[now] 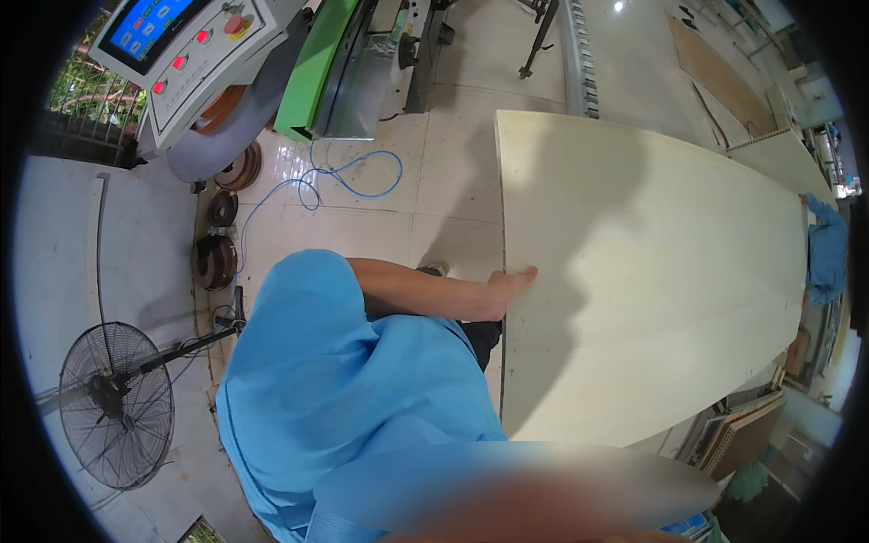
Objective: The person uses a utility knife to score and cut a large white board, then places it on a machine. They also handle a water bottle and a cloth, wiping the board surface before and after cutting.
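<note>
Leftmost, a black pedestal fan with a round wire cage stands near a white wall, and above it is a black barred window with green foliage behind. Just to the right, a white slanted control console carries a blue lit screen, a row of red glowing buttons and a larger round red knob. Below the console, brown and black round coils sit along the foot of the wall. Next comes a green metal machine beam, with a thin blue hose looped on the pale tiled floor beneath it.

Lower down, the person's bright blue short-sleeved shirt fills the middle left, and a bare forearm stretches rightward from its sleeve. At its end the left grip is closed on the near edge of a large, flat, pale cream panel, thumb on top and the fingers mostly hidden. A blurred blue and skin-toned shape crosses the bottom, very close to the lens; the right grip is out of sight, so its state cannot be told.

The panel spreads across the right half, a broad shadow on its near part. At its far end stands a co-worker in blue, whose hands are too small to make out. Stacked boards lean below it.
</note>
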Available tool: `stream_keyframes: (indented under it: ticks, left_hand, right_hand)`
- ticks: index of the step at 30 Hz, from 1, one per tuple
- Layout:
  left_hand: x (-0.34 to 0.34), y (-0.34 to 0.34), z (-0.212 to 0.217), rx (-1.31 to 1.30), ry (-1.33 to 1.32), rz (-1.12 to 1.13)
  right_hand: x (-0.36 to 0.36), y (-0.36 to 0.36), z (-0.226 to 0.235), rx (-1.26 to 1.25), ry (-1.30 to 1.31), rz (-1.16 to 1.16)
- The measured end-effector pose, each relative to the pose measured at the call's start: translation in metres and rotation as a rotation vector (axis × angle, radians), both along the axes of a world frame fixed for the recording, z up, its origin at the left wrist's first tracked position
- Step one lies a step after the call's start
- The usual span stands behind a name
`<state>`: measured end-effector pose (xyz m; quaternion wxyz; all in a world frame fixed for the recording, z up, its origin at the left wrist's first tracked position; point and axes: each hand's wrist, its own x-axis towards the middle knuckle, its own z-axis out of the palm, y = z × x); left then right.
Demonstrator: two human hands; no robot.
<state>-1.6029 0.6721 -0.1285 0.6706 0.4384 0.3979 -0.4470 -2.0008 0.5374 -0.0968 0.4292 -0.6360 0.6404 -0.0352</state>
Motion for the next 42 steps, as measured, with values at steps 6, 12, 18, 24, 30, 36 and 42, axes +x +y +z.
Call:
stream_keyframes:
  ticks: [6, 12, 18, 24, 30, 36, 42]
  left_hand:
    - [0.010, 0.106, -0.049, 0.016, -0.033, 0.074]
    - [0.015, 0.199, -0.045, -0.215, -0.224, 0.058]
    - [0.021, 0.275, -0.001, -0.142, -0.255, -0.202]
    - [0.044, 0.319, -0.013, 0.113, -0.197, -0.156]
    - [0.071, 0.370, -0.055, -0.024, -0.286, 0.082]
    - [-0.011, 0.418, -0.055, -0.023, -0.452, -0.456]
    - [-0.126, 0.418, -0.019, -0.234, -0.158, -0.608]
  right_hand:
    - [-0.003, 0.114, 0.034, -0.336, 0.482, 0.648]
    - [0.016, 0.194, -0.024, 0.240, -0.422, -0.503]
    - [-0.017, 0.247, -0.048, 0.352, -0.391, -0.436]
    - [-0.007, 0.296, -0.045, 0.297, -0.519, -0.298]
    - [0.043, 0.346, -0.062, 0.468, -0.598, -0.371]
    - [0.114, 0.397, -0.072, 0.399, -0.548, -0.403]
    - [0.178, 0.435, -0.065, 0.502, -0.607, -0.352]
